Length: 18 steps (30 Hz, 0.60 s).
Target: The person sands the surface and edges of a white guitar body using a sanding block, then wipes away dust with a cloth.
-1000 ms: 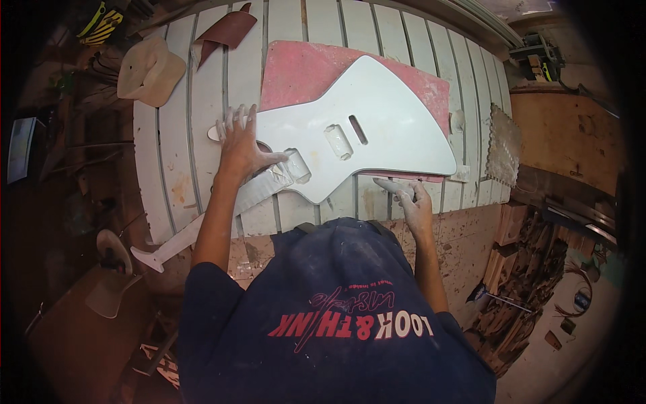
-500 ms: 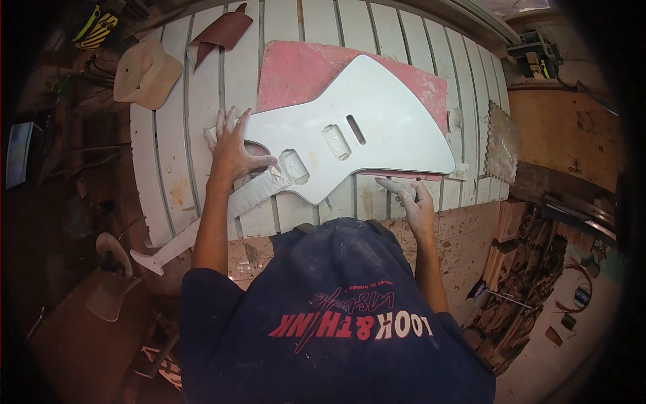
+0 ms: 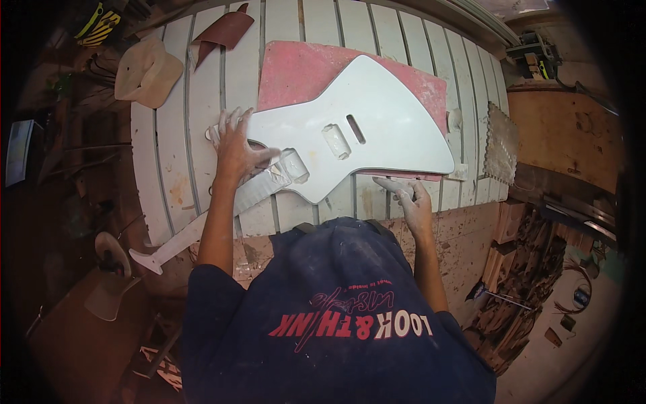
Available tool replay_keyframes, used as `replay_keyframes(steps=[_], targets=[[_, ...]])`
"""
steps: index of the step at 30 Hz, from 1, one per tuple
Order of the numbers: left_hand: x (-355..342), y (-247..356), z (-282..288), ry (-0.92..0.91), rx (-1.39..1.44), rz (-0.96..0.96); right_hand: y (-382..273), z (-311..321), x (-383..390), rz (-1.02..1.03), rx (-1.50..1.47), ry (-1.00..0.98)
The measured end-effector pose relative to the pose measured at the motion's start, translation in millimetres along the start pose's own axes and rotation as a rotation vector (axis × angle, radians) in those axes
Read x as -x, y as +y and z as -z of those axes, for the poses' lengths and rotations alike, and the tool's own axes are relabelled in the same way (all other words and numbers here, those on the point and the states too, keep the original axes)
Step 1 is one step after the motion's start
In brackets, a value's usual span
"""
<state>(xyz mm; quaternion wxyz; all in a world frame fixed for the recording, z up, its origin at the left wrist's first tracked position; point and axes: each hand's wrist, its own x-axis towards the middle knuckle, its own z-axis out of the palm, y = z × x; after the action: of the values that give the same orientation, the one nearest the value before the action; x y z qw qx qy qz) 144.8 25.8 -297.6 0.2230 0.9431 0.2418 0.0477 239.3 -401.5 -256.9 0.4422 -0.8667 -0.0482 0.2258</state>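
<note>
A white guitar body [image 3: 377, 114], with pickup cavities and a slot, lies over a pink mat [image 3: 296, 74]. A taped neck [image 3: 235, 205] runs from it toward the lower left. My left hand [image 3: 239, 145] rests on the body's left end beside the neck joint, fingers spread and dusted white. My right hand [image 3: 410, 195] is at the near edge of the body's right wing, index finger stretched leftward and other fingers curled round something dusty that I cannot make out.
The white slatted bench [image 3: 175, 161] also carries a beige cap [image 3: 148, 77], curled brown sandpaper [image 3: 222, 37] and a rough grey sheet [image 3: 501, 141] at the right. Stacked wood offcuts [image 3: 511, 296] lie at lower right, a pale chair [image 3: 108, 296] at lower left.
My left hand has shifted a little leftward on the body's end, its fingers spreading over the tip. My right hand stays at about the same place on the near edge.
</note>
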Motion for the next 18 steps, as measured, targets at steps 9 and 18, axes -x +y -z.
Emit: replay_keyframes(steps=[9, 18], targets=[[-19, 44, -6, -0.184, -0.134, 0.16, -2, -4, -1, 0.009, 0.002, -0.003], [66, 141, -53, -0.333, -0.112, -0.418, -8, 0, 4, -0.013, -0.097, 0.045]])
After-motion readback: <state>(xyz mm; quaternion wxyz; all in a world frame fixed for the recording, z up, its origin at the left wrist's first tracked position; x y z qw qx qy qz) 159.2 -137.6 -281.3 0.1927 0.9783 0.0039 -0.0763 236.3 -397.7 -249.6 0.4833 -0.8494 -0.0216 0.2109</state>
